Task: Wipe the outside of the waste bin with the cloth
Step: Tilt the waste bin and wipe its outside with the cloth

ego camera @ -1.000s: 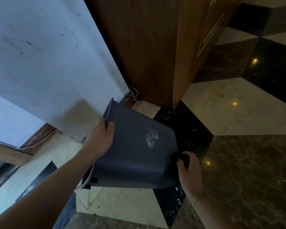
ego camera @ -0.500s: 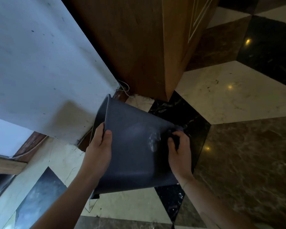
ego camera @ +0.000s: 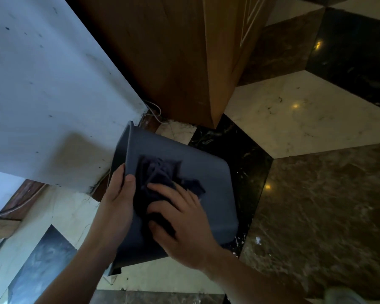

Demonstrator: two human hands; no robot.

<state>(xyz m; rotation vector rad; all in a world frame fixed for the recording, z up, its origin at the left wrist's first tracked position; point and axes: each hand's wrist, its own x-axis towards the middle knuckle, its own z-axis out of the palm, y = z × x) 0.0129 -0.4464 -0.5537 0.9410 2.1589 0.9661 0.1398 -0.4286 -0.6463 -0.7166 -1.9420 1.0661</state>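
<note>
A dark grey plastic waste bin (ego camera: 208, 172) is tipped on its side above the floor, with its open rim toward the wall at the left. My left hand (ego camera: 119, 194) grips the bin's rim, thumb on the outside. A dark crumpled cloth (ego camera: 160, 174) lies on the bin's upturned side wall. My right hand (ego camera: 182, 218) presses flat on the cloth's lower part, fingers spread over it. The white smudge seen earlier on the wall is hidden under the cloth.
A white wall (ego camera: 48, 95) stands at the left and a wooden cabinet (ego camera: 173, 58) close behind the bin, with a thin cable (ego camera: 155, 110) at their corner. The floor (ego camera: 305, 119) is polished marble in cream, brown and black tiles.
My right hand has moved from the bin's bottom edge onto its side wall, and the dark cloth now lies spread under it. The smudge is covered. The left hand has kept its grip.
</note>
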